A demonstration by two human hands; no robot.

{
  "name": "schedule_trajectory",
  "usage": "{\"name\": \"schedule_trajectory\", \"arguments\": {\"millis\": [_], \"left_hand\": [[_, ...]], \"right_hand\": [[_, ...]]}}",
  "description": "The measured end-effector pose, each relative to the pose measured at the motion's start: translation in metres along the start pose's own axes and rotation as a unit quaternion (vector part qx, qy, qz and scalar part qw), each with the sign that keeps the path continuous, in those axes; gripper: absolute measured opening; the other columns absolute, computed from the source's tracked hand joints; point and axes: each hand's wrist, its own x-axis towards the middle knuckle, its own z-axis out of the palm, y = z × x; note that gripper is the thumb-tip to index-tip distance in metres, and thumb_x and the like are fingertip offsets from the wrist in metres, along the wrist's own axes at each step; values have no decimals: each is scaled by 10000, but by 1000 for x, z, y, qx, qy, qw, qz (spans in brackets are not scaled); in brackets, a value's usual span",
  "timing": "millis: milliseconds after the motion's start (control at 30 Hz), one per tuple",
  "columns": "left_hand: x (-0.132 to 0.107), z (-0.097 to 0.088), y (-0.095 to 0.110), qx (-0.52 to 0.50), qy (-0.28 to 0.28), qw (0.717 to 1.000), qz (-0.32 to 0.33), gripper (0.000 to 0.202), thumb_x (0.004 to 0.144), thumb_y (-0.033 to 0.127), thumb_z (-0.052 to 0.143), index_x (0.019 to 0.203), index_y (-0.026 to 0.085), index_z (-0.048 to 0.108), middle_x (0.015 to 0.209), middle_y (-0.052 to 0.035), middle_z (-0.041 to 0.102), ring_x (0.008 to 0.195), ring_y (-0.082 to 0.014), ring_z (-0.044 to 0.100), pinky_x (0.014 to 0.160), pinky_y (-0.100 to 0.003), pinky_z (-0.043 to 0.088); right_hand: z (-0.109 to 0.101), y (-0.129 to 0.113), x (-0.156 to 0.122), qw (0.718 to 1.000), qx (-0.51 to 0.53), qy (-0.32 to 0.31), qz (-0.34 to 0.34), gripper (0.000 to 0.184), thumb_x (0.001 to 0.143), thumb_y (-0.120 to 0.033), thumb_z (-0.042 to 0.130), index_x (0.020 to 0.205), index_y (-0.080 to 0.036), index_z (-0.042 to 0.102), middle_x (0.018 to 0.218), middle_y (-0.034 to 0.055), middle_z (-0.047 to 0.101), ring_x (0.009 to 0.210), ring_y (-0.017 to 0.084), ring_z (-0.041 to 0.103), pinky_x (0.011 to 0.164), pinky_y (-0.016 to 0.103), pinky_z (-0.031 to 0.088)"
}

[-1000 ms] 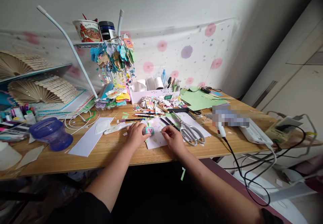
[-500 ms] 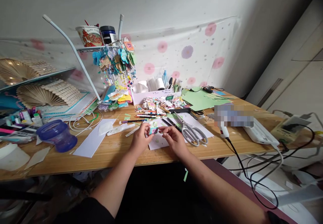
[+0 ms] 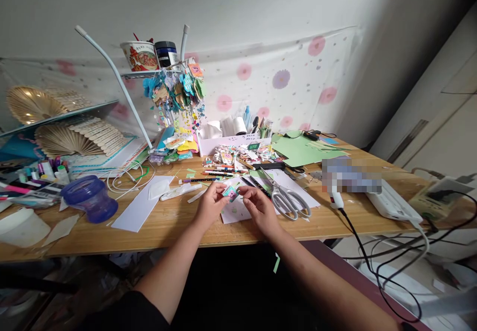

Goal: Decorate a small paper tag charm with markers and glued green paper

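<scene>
Fingers of my left hand (image 3: 209,206) pinch a small teal-and-pink paper piece (image 3: 230,193) at its left edge, thumb and forefinger closed on it, holding it just above the white sheet (image 3: 238,210) near the front edge of the wooden table (image 3: 171,224). Both forearms run up from the bottom of the view — the left from about 7 o'clock, the right from about 5 o'clock — and the wrists angle inward so the hands meet at the centre. My right hand (image 3: 261,209) sits at 3 o'clock of the paper piece, knuckles up, fingers curled, the fingertips (image 3: 246,195) drawn together just beside the piece's right edge; whether they touch it or pinch something tiny of their own, I cannot tell.

At 2 o'clock of the right hand, touching the white sheet, lie scissors (image 3: 285,197) with grey handles, blades pointing toward 11 o'clock. Coloured pencils (image 3: 219,172) lie at 12 o'clock of the hands, and behind them a heap of small cut-outs (image 3: 238,153). A blue plastic cup (image 3: 88,199) stands well apart at 9 o'clock, a long white paper strip (image 3: 143,204) lying between it and my left hand.
</scene>
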Motion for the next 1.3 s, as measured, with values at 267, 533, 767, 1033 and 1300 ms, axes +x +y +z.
{"name": "schedule_trajectory", "arguments": {"millis": [267,533,767,1033,1300], "left_hand": [[-3,-1,2,-45,-27,998,-22,436,622,275,777,999,168,588,918,-49,641,794,-170,601,727,-280,468],[-10,-1,6,-84,-20,995,-58,298,710,435,724,780,160,634,734,-3,605,679,-139,580,662,-251,459],[-16,1,13,-178,-15,979,-95,333,703,460,720,790,159,606,800,-15,600,714,-147,595,664,-304,525],[-38,15,25,-351,-27,923,-155,318,675,390,771,741,153,569,733,-8,608,598,-120,578,540,-260,508],[-45,20,44,-377,2,911,-166,286,704,368,755,767,157,572,695,9,596,609,-104,567,527,-216,482]], "right_hand": [[0,-2,0,999,-26,-16,-34,138,904,-326,530,814,-222,525,1083,124,658,1040,234,630,855,405,509],[1,-23,-7,992,-48,-83,-85,102,877,-267,563,784,-231,584,1050,100,694,1039,240,623,915,423,471],[3,-19,-7,999,-21,32,-18,62,855,-265,594,814,-220,597,806,40,619,789,181,595,733,341,495],[6,-51,-2,998,0,26,51,57,766,-229,657,731,-189,639,653,2,633,585,132,577,553,258,481],[3,-73,-8,999,-13,31,5,69,755,-175,649,808,-203,614,712,-1,631,636,130,609,612,263,522]]}}
